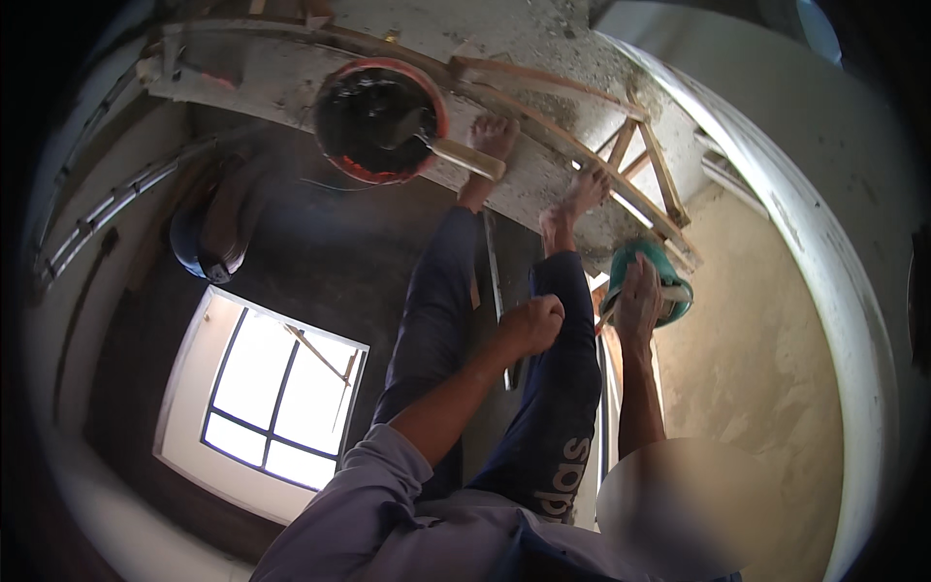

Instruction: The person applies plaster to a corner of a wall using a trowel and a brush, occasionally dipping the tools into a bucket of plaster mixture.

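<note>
My left hand (532, 325) is closed in a fist above my dark trousers, and nothing sticks out of it. Lower on the right, my right hand (640, 291) lies over a green bucket (626, 258), its fingers close together. A pale handle (674, 293) comes out beside that hand inside the bucket; what the fingers grip is hidden. Beside my left foot stands a red-rimmed bucket (441, 102) of dark wet mortar (364, 107). Across its rim rests a trowel (470, 158), blade on the mortar and wooden handle toward my foot.
My bare feet (582, 194) stand on a mortar-spattered plank (262, 73), edged by wooden battens (543, 116) and a timber brace (661, 175). A bright window (281, 388) shows at the lower left. A dark rounded shape (208, 233) above it is unclear. Bare plaster (752, 320) lies right.
</note>
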A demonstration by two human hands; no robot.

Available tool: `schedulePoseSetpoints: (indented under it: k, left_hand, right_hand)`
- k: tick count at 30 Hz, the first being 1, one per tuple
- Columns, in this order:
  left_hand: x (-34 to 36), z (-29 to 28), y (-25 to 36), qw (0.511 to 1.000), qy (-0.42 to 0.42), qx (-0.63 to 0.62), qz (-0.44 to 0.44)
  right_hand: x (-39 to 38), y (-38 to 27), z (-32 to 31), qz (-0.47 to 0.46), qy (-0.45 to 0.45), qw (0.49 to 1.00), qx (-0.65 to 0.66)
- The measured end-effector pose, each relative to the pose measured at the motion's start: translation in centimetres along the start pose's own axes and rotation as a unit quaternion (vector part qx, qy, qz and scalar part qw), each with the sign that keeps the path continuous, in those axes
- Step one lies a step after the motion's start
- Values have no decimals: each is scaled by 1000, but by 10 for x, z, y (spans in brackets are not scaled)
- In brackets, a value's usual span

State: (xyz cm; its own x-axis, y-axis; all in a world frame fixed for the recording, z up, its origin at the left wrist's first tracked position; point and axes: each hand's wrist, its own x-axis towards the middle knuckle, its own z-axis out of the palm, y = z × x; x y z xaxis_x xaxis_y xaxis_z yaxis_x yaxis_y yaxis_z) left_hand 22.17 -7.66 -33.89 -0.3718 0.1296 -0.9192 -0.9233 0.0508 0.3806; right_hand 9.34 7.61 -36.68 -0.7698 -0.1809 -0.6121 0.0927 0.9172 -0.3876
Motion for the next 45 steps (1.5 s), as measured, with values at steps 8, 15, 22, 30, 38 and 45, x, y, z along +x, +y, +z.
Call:
schedulePoseSetpoints:
  k: [8, 15, 22, 30, 38, 45]
  left_hand:
    - [-1, 13, 43, 997, 74, -24, 27]
    - [2, -25, 48, 991, 24, -125, 47]
    - [47, 19, 36, 969, 15, -242, 47]
    - [4, -29, 56, 958, 68, -265, 82]
    - [27, -13, 49, 956, -19, -291, 39]
    - [20, 35, -28, 932, 10, -322, 163]
  right_hand:
    - [99, -218, 154, -390, -108, 882, -240]
    - [50, -251, 128, -257, -352, 870, -230]
    - [67, -258, 110, -216, -337, 894, -200]
    - [63, -283, 144, -153, -397, 884, -192]
    - [74, -276, 127, -78, -441, 894, -15]
    - [73, -218, 200, -144, -321, 933, 81]
